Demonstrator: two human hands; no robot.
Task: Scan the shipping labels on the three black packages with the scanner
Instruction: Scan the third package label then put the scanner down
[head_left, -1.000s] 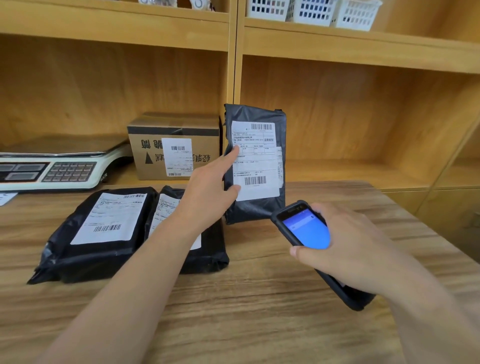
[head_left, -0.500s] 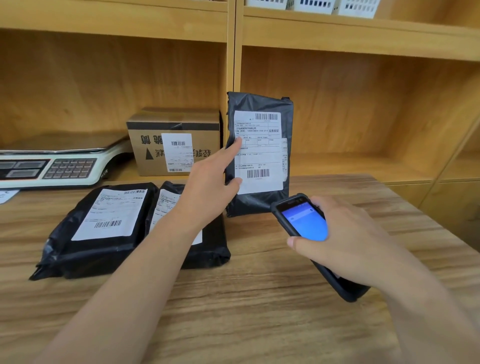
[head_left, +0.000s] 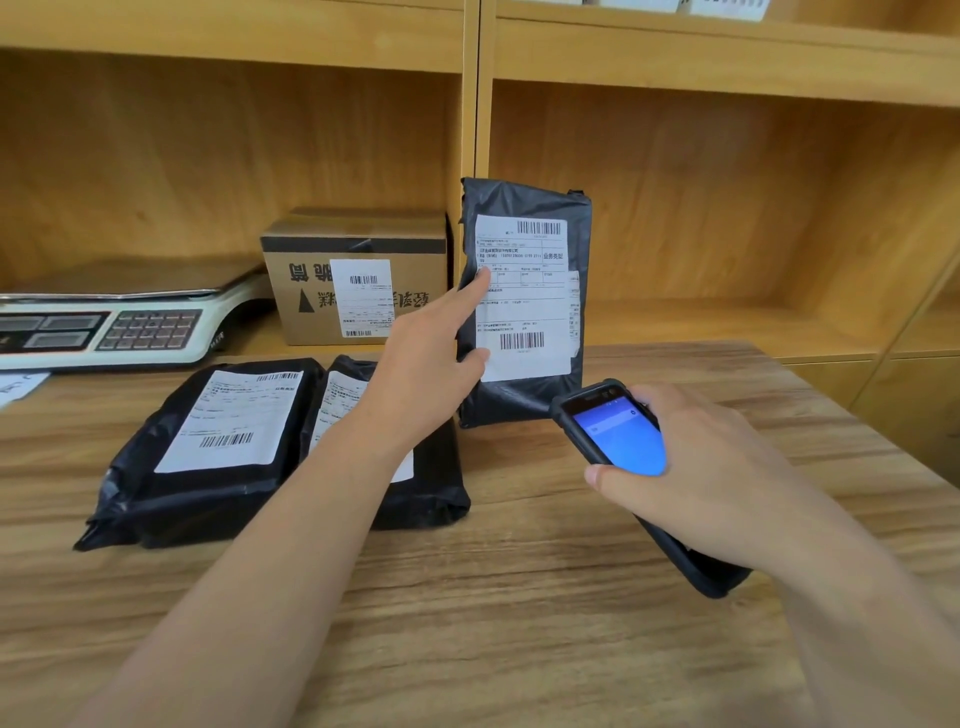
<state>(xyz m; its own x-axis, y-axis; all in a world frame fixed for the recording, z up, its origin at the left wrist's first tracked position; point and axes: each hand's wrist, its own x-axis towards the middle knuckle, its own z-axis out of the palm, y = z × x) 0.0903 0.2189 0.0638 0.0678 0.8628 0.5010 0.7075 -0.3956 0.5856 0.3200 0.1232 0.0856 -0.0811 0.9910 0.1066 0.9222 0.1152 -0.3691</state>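
Shifted a bit since a second ago: upright package (head_left: 524, 306) now higher and further toward 3 o'clock in view, scanner (head_left: 631, 467) too. Otherwise same pose.

Left hand (head_left: 426, 374) propping that package on its bottom edge on the wooden table (head_left: 519, 597), forefinger stretched onto the label's edge, thumb against its lower corner, so fingers spread and pressing rather than wrapped round. Shipping label (head_left: 524, 296) facing the camera, barcodes at top and bottom.

Right hand (head_left: 711, 483) closed around the black scanner at 4 o'clock from the package, blue screen lit, top end tilted toward the label (just short of touching the bag).

Two more black packages lying flat at 9 o'clock: left package (head_left: 208, 452) label up, middle package (head_left: 426, 483) right beside it, touching, half hidden by the forearm.

Shelf compartment (head_left: 234, 156) behind holding a cardboard box (head_left: 358, 275) with its own label, plus a weighing scale (head_left: 119, 317) at 10 o'clock. Right-hand compartment (head_left: 727, 208): can't see anything in it.
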